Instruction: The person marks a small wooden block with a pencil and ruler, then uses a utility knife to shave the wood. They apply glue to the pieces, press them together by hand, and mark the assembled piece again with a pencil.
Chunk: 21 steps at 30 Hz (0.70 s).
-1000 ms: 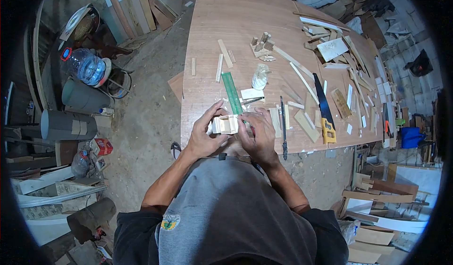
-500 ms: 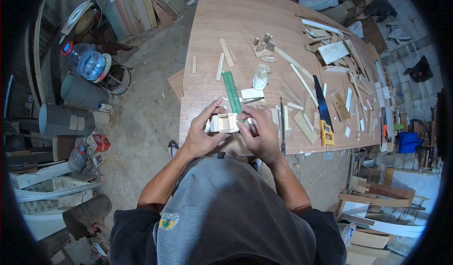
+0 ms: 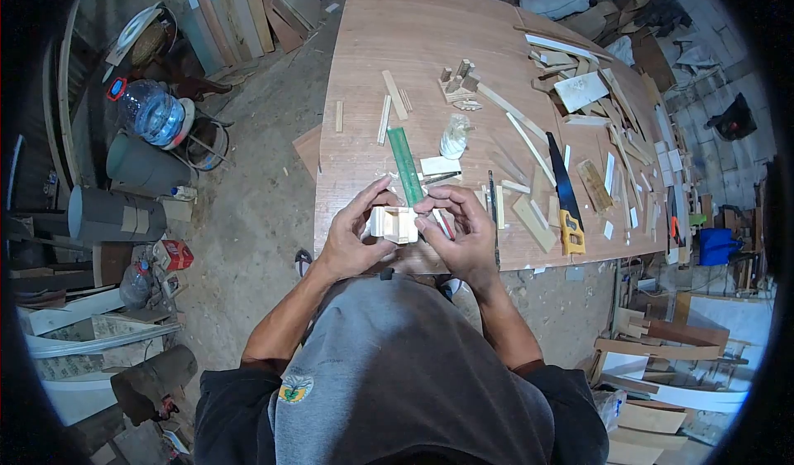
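Right at the centre of the frame, a small pale wooden piece (image 3: 394,225) — boxy, with a recess open to view — sits between the two hands, above the near edge of the table (image 3: 397,39). The left hand (image 3: 354,237) grasps it from its left side, thumb below and fingers curled above. The right hand (image 3: 465,235) is bent, with thumb and forefinger at the piece's right edge; whether they pinch it or only rest against it, I cannot tell. Something red and white (mostly hidden) shows in the hollow of that right hand.

Just above the hands, a green ruler (image 3: 404,160) slants upward on the tabletop. To its right lie a white block (image 3: 440,165) and, above that, a whitish bottle (image 3: 454,141). In the upper middle of the frame stands a little wooden assembly (image 3: 460,83) with upright pegs, and left of it are several thin wooden strips (image 3: 395,94).

Right of centre, a handsaw (image 3: 566,190) lies with its yellow handle toward the table's near edge — wood strips beside it on both sides. A heap of offcuts (image 3: 581,91) covers the table's upper right portion.
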Tool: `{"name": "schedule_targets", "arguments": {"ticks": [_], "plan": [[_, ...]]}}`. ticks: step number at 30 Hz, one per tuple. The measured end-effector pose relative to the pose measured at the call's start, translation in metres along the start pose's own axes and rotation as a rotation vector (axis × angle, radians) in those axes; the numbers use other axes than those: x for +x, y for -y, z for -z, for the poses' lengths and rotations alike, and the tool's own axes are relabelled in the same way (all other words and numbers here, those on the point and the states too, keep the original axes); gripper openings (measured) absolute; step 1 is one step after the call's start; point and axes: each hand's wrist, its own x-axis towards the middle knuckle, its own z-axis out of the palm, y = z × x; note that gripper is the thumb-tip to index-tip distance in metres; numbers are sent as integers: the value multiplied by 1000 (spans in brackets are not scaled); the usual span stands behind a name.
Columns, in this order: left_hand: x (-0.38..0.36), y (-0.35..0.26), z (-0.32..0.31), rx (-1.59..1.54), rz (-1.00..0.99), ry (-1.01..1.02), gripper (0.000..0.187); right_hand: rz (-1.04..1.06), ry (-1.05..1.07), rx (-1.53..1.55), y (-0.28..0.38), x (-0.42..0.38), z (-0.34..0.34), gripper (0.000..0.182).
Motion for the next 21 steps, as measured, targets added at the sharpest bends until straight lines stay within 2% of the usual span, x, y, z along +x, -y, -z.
{"name": "schedule_targets", "arguments": {"ticks": [16,21], "plan": [[-3,-8,4,87,-22,-6,91,113,50,-126,3,1,-4,41],[-5,-7,4,91,-10,-18,91,86,59,-120,5,0,-5,43]]}}
